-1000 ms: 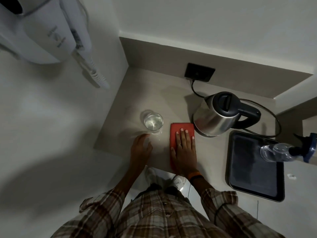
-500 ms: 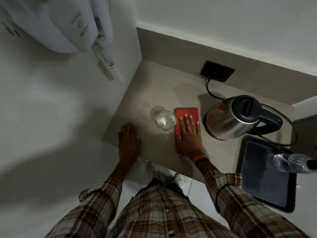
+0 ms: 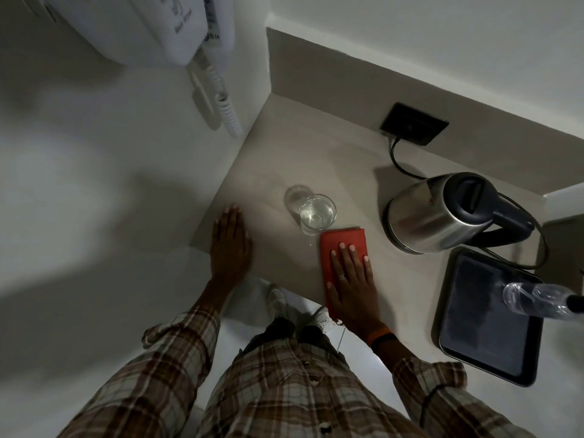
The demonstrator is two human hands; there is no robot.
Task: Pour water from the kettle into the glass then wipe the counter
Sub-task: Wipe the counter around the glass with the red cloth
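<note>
A clear glass [image 3: 317,214] with water in it stands on the beige counter [image 3: 331,159]. Right of it a steel kettle [image 3: 439,213] with a black lid and handle sits upright, its cord running to a wall socket. A red cloth [image 3: 343,243] lies flat on the counter just in front of the glass. My right hand [image 3: 352,279] presses flat on the cloth, fingers spread. At the counter's left front corner my left hand [image 3: 230,241] rests palm down, holding nothing.
A black tray [image 3: 486,336] lies at the right with a clear plastic bottle [image 3: 537,298] over its far edge. The black socket [image 3: 414,123] is on the back wall. A white wall-mounted appliance [image 3: 177,26] with a coiled cord hangs on the left wall.
My right hand slid the red cloth forward beside the glass, then back toward the counter's front edge. My left hand moved left to the counter's corner. The view shifted.
</note>
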